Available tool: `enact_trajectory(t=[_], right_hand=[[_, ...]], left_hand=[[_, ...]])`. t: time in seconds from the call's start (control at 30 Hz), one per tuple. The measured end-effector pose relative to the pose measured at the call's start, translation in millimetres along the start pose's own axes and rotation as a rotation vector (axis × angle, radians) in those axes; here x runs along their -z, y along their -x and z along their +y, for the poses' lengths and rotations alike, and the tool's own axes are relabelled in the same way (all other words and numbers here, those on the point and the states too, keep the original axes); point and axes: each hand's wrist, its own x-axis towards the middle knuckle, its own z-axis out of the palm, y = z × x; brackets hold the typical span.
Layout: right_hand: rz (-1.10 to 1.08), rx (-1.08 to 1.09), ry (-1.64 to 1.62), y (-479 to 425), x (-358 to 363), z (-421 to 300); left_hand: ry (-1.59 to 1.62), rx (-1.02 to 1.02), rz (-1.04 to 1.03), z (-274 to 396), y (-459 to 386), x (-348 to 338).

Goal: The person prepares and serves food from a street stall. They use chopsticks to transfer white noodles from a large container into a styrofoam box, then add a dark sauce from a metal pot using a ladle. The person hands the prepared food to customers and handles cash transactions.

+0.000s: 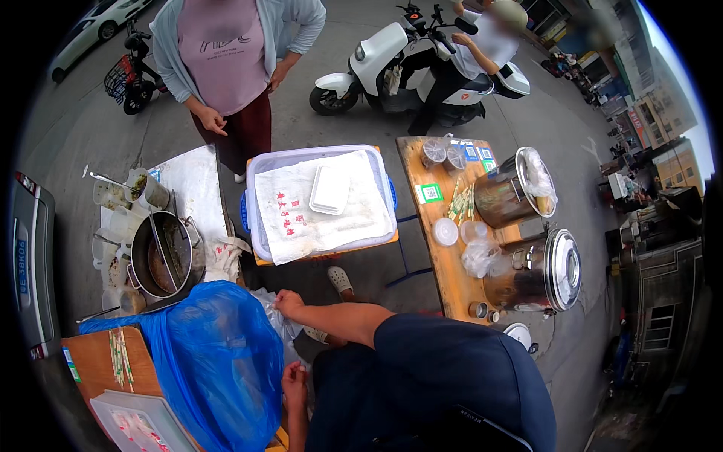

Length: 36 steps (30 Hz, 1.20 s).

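Note:
My right hand (pixel 289 304) pinches a thin clear plastic bag (pixel 271 308) beside a large blue plastic bag (pixel 226 344). Nearer my body, my left hand (pixel 295 377) is at the right side of the blue bag with its fingers curled. Clear plastic lies near it, but whether the fingers hold any cannot be told. Ahead stands a lidded plastic tub (pixel 260 164), covered by a white cloth (pixel 294 231) with red writing. A closed white foam food box (pixel 329 190) rests on that cloth.
Left stands a divided metal pot (pixel 195 271) beside several plastic tubs with ladles (pixel 148 189). A wooden table (pixel 415 186) at right bears steel barrels (pixel 528 271), cups and wrapped chopsticks (pixel 462 202). One person (pixel 223 62) stands opposite; another sits on a white scooter (pixel 384 48).

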Motion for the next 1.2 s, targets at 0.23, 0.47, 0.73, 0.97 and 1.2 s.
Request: enact_trajectory(t=[0.23, 0.47, 0.73, 0.97, 1.2], right_hand=[[0.118, -0.092, -0.165, 26.2, 134.5, 12.7], [0.087, 0.031, -0.574, 60.4, 167.7, -9.3], [-0.102, 0.079, -0.854, 53.6, 211.2, -41.0], [-0.268, 0.032, -0.818, 29.0, 315.4, -75.0], [-0.739, 0.061, -0.685, 19.3, 323.2, -68.9]], left_hand=[[-0.208, -0.147, -0.104, 60.7, -34.7, -36.5], [-1.002, -1.082, 0.045, 165.2, -87.5, -128.0], [-1.097, -0.581, -0.393, 175.7, -150.9, -167.3], [-0.288, -0.047, -0.345, 235.2, -128.8, -221.2], [0.178, -0.094, -0.290, 265.2, -127.0, -256.8]])
